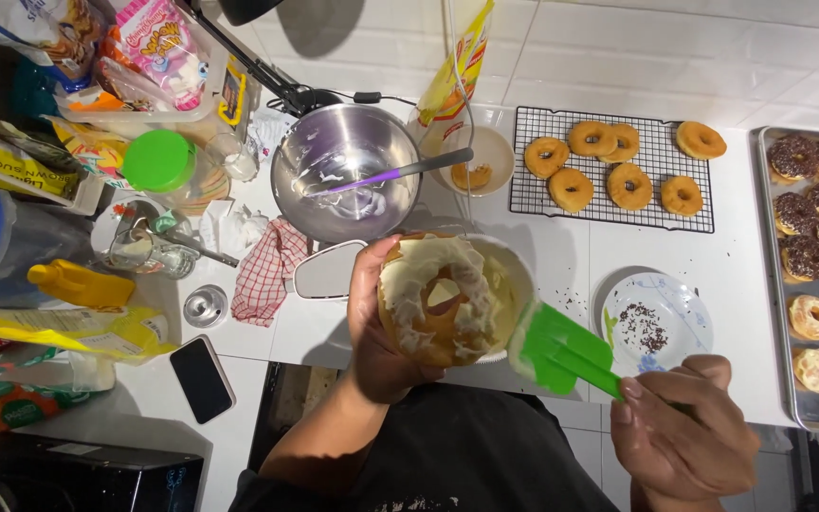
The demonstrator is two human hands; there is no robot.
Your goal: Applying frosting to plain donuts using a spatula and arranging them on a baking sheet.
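The left hand [376,327] is gripping a white-glazed doughnut [438,299] over a white bowl [514,275]; to its right, the right hand [684,431] is clasping a green spatula [561,351].

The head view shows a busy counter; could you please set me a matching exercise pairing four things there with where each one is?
Things:
1. frosted doughnut
2. green spatula
3. plain doughnuts
4. chocolate sprinkles

Places:
A. on the black wire rack
B. on the small patterned plate
C. held in the left hand
D. held in the right hand

Pairs: 1-C, 2-D, 3-A, 4-B
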